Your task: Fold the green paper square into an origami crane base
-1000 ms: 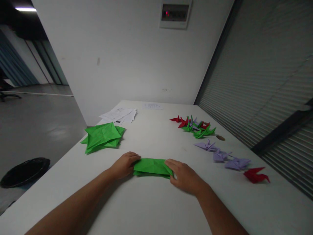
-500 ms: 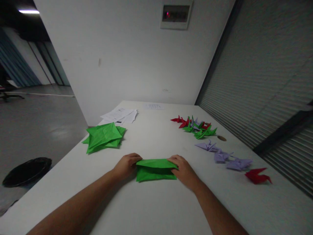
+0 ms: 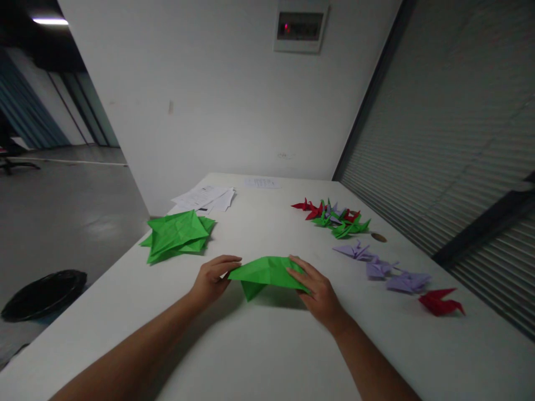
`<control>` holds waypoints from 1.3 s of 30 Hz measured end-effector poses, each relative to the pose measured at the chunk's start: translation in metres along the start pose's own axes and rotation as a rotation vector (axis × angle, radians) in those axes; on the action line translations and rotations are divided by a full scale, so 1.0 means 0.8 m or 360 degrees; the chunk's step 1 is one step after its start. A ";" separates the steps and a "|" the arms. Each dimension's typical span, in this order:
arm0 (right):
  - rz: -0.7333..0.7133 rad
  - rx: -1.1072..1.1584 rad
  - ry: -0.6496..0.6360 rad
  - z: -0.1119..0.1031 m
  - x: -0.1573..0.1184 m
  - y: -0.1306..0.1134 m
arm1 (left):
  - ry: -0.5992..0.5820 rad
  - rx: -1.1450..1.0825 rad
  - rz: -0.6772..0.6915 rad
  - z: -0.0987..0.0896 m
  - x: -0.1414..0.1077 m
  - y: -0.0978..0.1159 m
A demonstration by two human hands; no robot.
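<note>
A folded green paper [image 3: 267, 272] is held up over the white table [image 3: 259, 356], its middle bulging upward and a pointed flap hanging below on the left. My left hand [image 3: 212, 280] pinches its left corner. On the right end, my right hand [image 3: 316, 289] grips the paper, with fingers spread across the top. To the left lies a stack of creased green sheets [image 3: 179, 233]. Purple paper cranes [image 3: 407, 280] and a red paper crane [image 3: 441, 302] rest on the right side.
Farther back on the right is a cluster of red, green and purple cranes [image 3: 334, 217] near a round table hole [image 3: 378, 237]. Printed papers [image 3: 203, 196] lie at the back left. A black bin [image 3: 44, 295] stands on the floor left of the table.
The green paper has been lifted and tilted, its middle now arched, with a flap hanging down. Both hands moved slightly with it and still hold its ends.
</note>
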State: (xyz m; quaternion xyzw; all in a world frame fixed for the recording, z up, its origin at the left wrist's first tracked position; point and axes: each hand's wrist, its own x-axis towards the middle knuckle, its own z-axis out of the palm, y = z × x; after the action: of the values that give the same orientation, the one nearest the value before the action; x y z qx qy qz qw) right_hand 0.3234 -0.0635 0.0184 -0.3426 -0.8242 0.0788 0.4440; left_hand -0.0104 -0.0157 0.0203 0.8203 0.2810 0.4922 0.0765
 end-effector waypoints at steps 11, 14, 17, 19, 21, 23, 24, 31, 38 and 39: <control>0.0045 0.0052 -0.0313 -0.023 -0.003 -0.001 | -0.0160 -0.0180 -0.0303 0.001 -0.012 -0.030; 0.0287 0.0039 -0.0641 -0.028 -0.004 -0.001 | -0.0341 -0.0273 -0.0611 0.001 -0.015 -0.038; 0.0507 0.0036 -0.0877 -0.031 -0.002 -0.007 | -0.0485 -0.0344 -0.0764 -0.001 -0.014 -0.039; 0.0597 0.0047 -0.0959 -0.031 0.000 -0.012 | -0.0549 -0.0397 -0.0757 -0.003 -0.013 -0.039; 0.0657 0.0075 -0.1012 -0.032 0.001 -0.015 | -0.0595 -0.0374 -0.0714 -0.004 -0.011 -0.037; 0.0702 0.0113 -0.1077 -0.032 0.004 -0.019 | -0.0651 -0.0223 -0.0624 -0.004 -0.008 -0.034; 0.0723 0.0127 -0.1109 -0.033 0.005 -0.021 | -0.0686 -0.0116 -0.0551 -0.004 -0.007 -0.031; 0.0786 0.0147 -0.1179 -0.031 0.009 -0.033 | -0.1074 0.0200 0.0061 -0.002 -0.002 0.005; 0.0394 -0.0035 -0.0661 -0.020 -0.006 0.002 | -0.1283 0.0143 0.0209 0.001 -0.008 0.011; 0.0394 -0.0097 -0.0609 -0.020 -0.007 0.009 | -0.1291 0.0121 0.0208 0.000 -0.007 0.011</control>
State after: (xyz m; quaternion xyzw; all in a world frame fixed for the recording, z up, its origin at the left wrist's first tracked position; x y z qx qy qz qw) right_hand 0.3415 -0.0644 0.0208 -0.4332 -0.8470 0.1712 0.2560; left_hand -0.0094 -0.0259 0.0194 0.9662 0.1934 0.1221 0.1193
